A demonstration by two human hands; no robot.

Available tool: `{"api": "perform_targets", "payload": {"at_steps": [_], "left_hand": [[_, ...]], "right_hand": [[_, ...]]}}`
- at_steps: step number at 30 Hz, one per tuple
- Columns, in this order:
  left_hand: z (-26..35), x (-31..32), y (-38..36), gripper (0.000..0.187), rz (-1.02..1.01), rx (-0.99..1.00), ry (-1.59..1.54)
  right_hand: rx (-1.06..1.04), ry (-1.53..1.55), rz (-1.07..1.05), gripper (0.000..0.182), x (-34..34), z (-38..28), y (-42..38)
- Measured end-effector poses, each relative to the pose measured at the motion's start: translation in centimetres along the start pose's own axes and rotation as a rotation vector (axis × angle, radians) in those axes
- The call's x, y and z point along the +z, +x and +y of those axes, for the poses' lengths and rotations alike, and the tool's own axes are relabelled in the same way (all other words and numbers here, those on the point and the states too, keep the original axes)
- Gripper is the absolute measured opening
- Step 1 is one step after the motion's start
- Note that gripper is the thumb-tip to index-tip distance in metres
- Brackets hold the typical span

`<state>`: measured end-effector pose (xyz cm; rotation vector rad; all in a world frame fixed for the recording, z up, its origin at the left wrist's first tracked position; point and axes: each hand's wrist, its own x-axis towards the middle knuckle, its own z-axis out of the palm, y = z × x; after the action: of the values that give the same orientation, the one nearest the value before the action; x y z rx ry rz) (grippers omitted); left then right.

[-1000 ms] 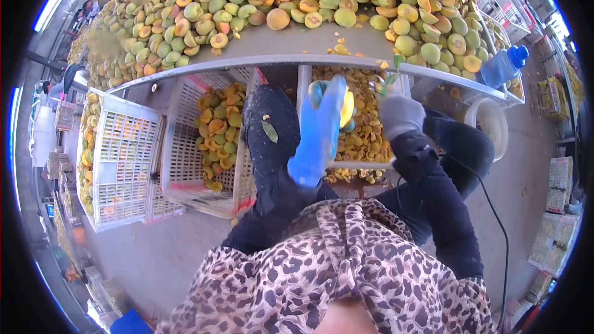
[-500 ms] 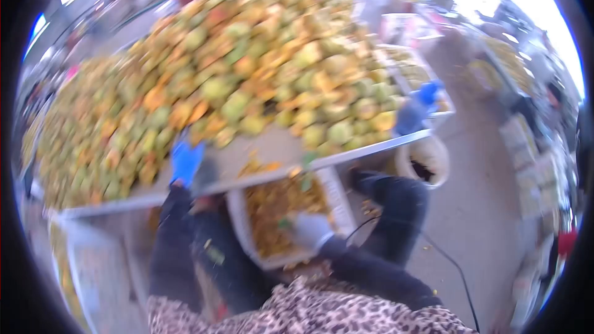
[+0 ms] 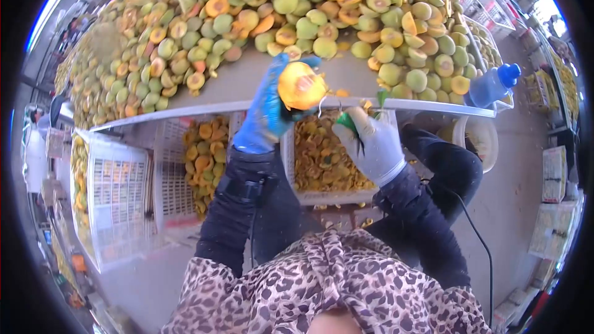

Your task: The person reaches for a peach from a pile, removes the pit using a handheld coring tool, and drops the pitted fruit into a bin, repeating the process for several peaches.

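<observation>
My left hand (image 3: 263,114), in a blue glove, is closed around a peach half (image 3: 301,86) with its orange cut face turned up. It is raised by the table's front edge. My right hand (image 3: 376,145), in a pale knit glove, grips a green-handled tool (image 3: 346,122). A thin curved metal tip shows close beside the peach half. Below both hands stands a white crate (image 3: 334,198) with orange-brown scraps in it. Behind them a large heap of halved peaches (image 3: 309,28) covers much of the table (image 3: 241,80).
A blue bottle (image 3: 492,86) stands at the table's right corner, above a white bucket (image 3: 481,142). Lower left are white crates (image 3: 120,179), with peach halves (image 3: 207,154) next to them. A black cable (image 3: 476,229) runs along the floor at right.
My left hand has come up from the table's edge and now holds a peach half. My right hand has risen from the scrap crate toward it. The view has shifted and sharpened.
</observation>
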<state>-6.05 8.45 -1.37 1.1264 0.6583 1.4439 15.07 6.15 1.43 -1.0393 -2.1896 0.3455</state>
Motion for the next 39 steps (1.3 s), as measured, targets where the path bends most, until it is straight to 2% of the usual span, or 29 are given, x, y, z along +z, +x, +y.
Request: {"api": "perform_targets", "payload": {"at_steps": [1,3,4,6,7,8,10,11,13,14,16,17,18,20,21,22,23,24,25,26,27,28,30,31,32,34,35,37,39], "left_hand": [[0.1,1.2,-0.4,0.044,0.013,-0.001,0.000],[0.3,3.1,-1.2,0.046,0.196,-0.276,-0.351],[0.0,3.9,-1.9,0.046,0.208,-0.282,-0.350],[-0.4,4.6,-3.7,0.054,0.079,0.033,0.028],[-0.2,4.3,-3.6,0.046,0.037,-0.038,0.064],[-0.1,4.3,-3.8,0.046,0.040,-0.037,0.062],[0.0,4.2,-4.4,0.039,0.005,-0.173,-0.220],[0.0,4.0,-4.7,0.039,0.008,-0.179,-0.220],[-0.2,3.7,-5.1,0.043,0.040,-0.257,0.064],[0.1,3.9,-5.3,0.043,0.044,-0.262,0.064],[1.0,4.4,-5.6,0.050,0.140,-0.645,0.143],[0.2,3.6,-5.9,0.058,0.015,-0.637,0.239],[-0.5,3.1,-6.7,0.058,0.018,-0.643,0.236],[-1.4,2.3,-7.1,0.050,-0.152,-0.404,0.299],[-0.6,3.3,-7.3,0.050,-0.155,-0.402,0.299],[0.3,4.8,-7.9,0.046,-0.039,-0.389,0.183],[0.8,5.9,-8.0,0.043,0.072,-0.373,0.068],[-0.8,6.1,-8.1,0.043,0.067,-0.372,0.067],[-3.6,5.9,-8.8,0.042,0.199,-0.184,0.055],[-3.5,6.7,-8.9,0.042,0.332,0.009,0.045],[-2.6,6.9,-8.9,0.045,0.357,-0.191,-0.455],[-2.2,7.2,-9.1,0.045,0.362,-0.191,-0.456],[-1.9,7.6,-9.4,0.048,0.413,-0.132,-0.081],[-1.5,7.6,-9.1,0.050,0.447,-0.169,-0.374],[-1.7,7.3,-9.1,0.050,0.447,-0.169,-0.373],[-2.4,6.9,-9.4,0.051,0.423,-0.025,0.116],[-1.8,7.1,-9.2,0.051,0.424,-0.027,0.116],[-0.1,7.9,-8.9,0.052,0.370,-0.258,-0.583],[-0.3,8.4,-8.9,0.050,0.380,-0.182,-0.517]], "right_hand": [[-0.004,0.006,-0.010,0.024,0.1,-0.3,0.1],[-0.048,-0.120,-0.063,0.026,-0.1,-0.9,-0.1],[-0.046,-0.111,-0.072,0.026,-0.4,-1.0,-0.4],[-0.044,-0.174,-0.137,0.028,-0.8,-1.6,-1.0],[-0.079,-0.193,-0.085,0.028,-0.7,-1.7,-1.5],[-0.080,-0.194,-0.089,0.028,-0.9,-1.9,-1.7],[-0.079,-0.275,-0.151,0.028,-1.2,-2.5,-2.3],[-0.075,-0.270,-0.154,0.028,-1.1,-2.6,-2.7],[0.009,-0.263,-0.293,0.028,-0.8,-2.6,-3.4],[0.010,-0.259,-0.298,0.028,-0.8,-2.6,-3.8],[-0.037,-0.261,-0.460,0.029,-0.8,-2.4,-4.8],[-0.033,-0.256,-0.470,0.029,-0.8,-2.3,-5.3],[-0.055,-0.253,-0.498,0.029,-0.8,-2.2,-5.7],[-0.078,-0.255,-0.515,0.029,-0.6,-2.0,-5.9],[0.011,-0.169,-0.461,0.028,-0.4,-2.0,-6.0],[0.100,-0.083,-0.405,0.027,-0.4,-1.9,-6.0],[0.102,-0.087,-0.397,0.027,-0.3,-2.0,-5.9],[0.168,0.100,-0.307,0.030,-0.1,-2.2,-6.0],[0.233,0.289,-0.223,0.033,0.0,-2.5,-6.3],[0.231,0.289,-0.228,0.033,-0.1,-2.6,-6.5],[0.292,0.366,-0.229,0.033,-0.1,-2.7,-6.5],[0.356,0.443,-0.231,0.033,-0.2,-2.8,-6.6],[0.332,0.445,-0.242,0.033,-0.4,-2.9,-6.5],[0.303,0.446,-0.249,0.033,-0.5,-2.9,-6.4],[0.303,0.446,-0.249,0.033,-0.7,-2.9,-6.2],[0.282,0.439,-0.299,0.033,-1.2,-2.9,-6.1],[0.283,0.439,-0.299,0.033,-1.4,-3.0,-6.0],[0.227,0.381,-0.348,0.034,-1.9,-3.3,-5.8],[0.237,0.382,-0.379,0.035,-2.1,-3.4,-5.6]]}}
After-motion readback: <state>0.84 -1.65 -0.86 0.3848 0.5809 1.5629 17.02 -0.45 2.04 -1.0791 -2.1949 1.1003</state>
